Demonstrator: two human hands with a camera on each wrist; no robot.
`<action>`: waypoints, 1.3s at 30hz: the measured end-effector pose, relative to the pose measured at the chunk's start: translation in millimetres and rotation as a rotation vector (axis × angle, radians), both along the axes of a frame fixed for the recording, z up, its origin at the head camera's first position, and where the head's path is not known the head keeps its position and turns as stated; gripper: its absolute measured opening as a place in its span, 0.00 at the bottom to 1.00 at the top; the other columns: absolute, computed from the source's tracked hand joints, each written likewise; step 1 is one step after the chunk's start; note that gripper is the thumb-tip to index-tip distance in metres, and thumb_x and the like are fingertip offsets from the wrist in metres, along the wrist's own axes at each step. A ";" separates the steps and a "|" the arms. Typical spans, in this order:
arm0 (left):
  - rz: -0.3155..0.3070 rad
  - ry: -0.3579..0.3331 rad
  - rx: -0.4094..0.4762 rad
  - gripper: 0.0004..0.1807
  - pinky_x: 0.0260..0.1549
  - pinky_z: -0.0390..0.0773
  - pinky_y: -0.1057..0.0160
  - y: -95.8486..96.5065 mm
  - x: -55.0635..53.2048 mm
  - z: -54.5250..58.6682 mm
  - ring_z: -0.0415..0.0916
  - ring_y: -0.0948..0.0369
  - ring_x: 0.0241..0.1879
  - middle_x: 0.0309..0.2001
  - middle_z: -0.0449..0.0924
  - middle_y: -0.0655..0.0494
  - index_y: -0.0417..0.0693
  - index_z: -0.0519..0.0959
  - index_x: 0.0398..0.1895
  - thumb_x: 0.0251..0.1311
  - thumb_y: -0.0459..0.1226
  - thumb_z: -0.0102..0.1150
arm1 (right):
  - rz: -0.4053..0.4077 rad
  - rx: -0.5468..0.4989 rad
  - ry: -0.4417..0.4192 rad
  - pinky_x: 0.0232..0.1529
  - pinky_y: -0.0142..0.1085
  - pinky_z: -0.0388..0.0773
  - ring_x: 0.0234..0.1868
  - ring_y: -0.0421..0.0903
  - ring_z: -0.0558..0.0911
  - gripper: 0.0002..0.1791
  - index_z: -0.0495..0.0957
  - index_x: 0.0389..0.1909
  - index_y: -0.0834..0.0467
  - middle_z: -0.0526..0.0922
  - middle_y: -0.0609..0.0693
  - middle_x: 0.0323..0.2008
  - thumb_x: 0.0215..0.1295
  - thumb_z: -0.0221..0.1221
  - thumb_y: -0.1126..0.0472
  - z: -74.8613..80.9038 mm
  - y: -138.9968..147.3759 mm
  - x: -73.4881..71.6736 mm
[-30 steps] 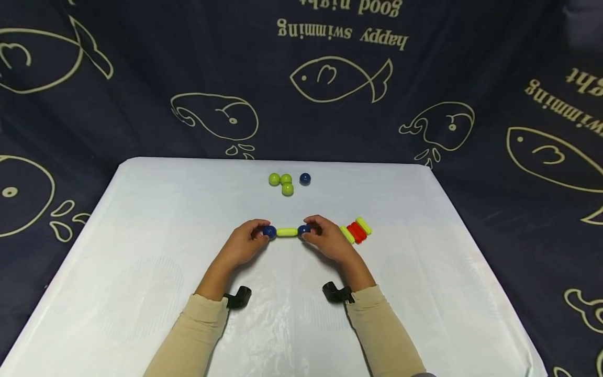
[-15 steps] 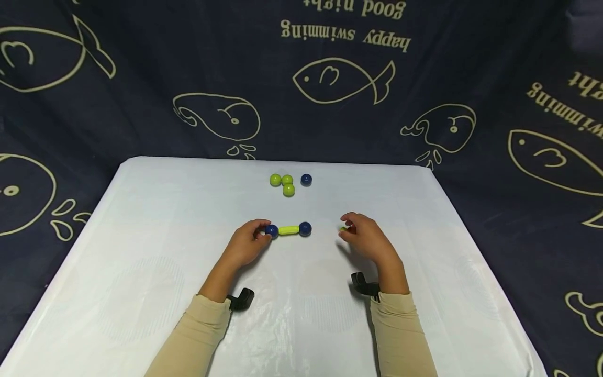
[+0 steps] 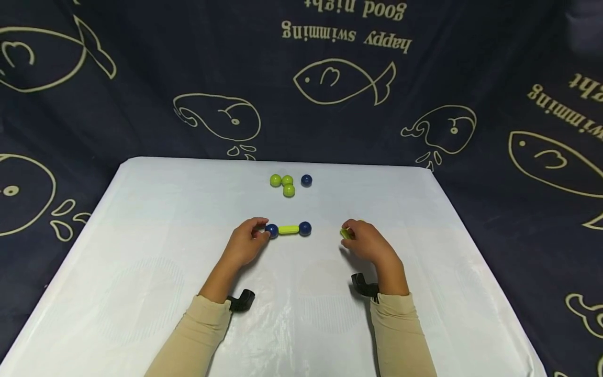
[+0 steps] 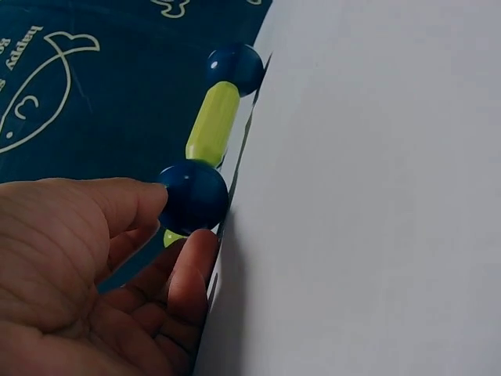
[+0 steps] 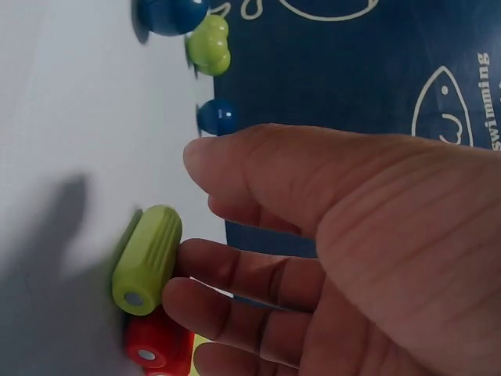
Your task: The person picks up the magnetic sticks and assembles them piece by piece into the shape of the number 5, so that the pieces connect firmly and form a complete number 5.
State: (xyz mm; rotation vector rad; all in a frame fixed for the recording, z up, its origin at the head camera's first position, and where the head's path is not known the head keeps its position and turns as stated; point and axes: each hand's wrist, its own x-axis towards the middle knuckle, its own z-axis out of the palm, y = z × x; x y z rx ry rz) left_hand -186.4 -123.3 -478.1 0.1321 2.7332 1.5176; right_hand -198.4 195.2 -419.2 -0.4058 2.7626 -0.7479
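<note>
A yellow-green magnetic rod lies on the white tabletop with a blue ball at each end. My left hand pinches the left blue ball between thumb and fingers. The right blue ball is untouched. Further right, my right hand is over a small group of rods. Its fingertips are at the side of a loose yellow-green rod, while the thumb stands apart from it. Red rods lie beside that rod, mostly hidden under the hand in the head view.
Several light green balls, touching one another, lie near the table's far edge. One more blue ball is just right of them. A dark cloth with fish drawings hangs behind the white table.
My right hand has let go of the right blue ball and moved right to the loose rods, covering most of them. The left hand has stayed at its ball.
</note>
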 end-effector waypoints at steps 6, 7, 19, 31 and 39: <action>0.004 0.021 -0.001 0.18 0.44 0.73 0.54 1.5 1.2 1.4 0.75 0.54 0.42 0.52 0.80 0.44 0.43 0.79 0.59 0.67 0.35 0.59 | 0.005 -0.001 0.022 0.46 0.48 0.74 0.43 0.53 0.76 0.15 0.76 0.52 0.66 0.79 0.57 0.41 0.65 0.61 0.67 -4.3 -0.3 -0.4; 0.001 0.027 0.000 0.18 0.45 0.73 0.53 1.7 1.3 1.6 0.76 0.53 0.43 0.53 0.79 0.44 0.43 0.79 0.59 0.67 0.34 0.59 | 0.006 -0.001 0.027 0.45 0.48 0.74 0.42 0.52 0.76 0.15 0.76 0.51 0.65 0.79 0.57 0.40 0.65 0.61 0.67 -5.1 -1.0 -0.6; -0.017 0.071 0.005 0.19 0.48 0.74 0.49 3.1 0.8 -0.5 0.77 0.50 0.47 0.54 0.78 0.41 0.41 0.79 0.59 0.65 0.32 0.58 | 0.053 -0.016 0.037 0.48 0.48 0.74 0.43 0.51 0.77 0.14 0.78 0.48 0.65 0.80 0.55 0.40 0.61 0.64 0.69 -12.9 -15.1 -2.1; -0.028 0.080 -0.010 0.19 0.48 0.74 0.49 2.0 -1.1 -0.7 0.76 0.49 0.47 0.55 0.78 0.41 0.41 0.78 0.60 0.66 0.31 0.58 | 0.044 0.025 0.007 0.46 0.45 0.75 0.38 0.47 0.77 0.12 0.79 0.44 0.61 0.81 0.50 0.36 0.59 0.64 0.71 -15.0 -18.8 -1.8; -0.038 0.073 -0.015 0.19 0.49 0.74 0.48 1.2 -3.2 -0.8 0.77 0.48 0.49 0.55 0.78 0.40 0.42 0.78 0.61 0.66 0.32 0.57 | 0.064 0.021 -0.019 0.43 0.42 0.74 0.35 0.45 0.75 0.12 0.78 0.45 0.58 0.80 0.48 0.34 0.61 0.63 0.67 -19.6 -21.5 -3.3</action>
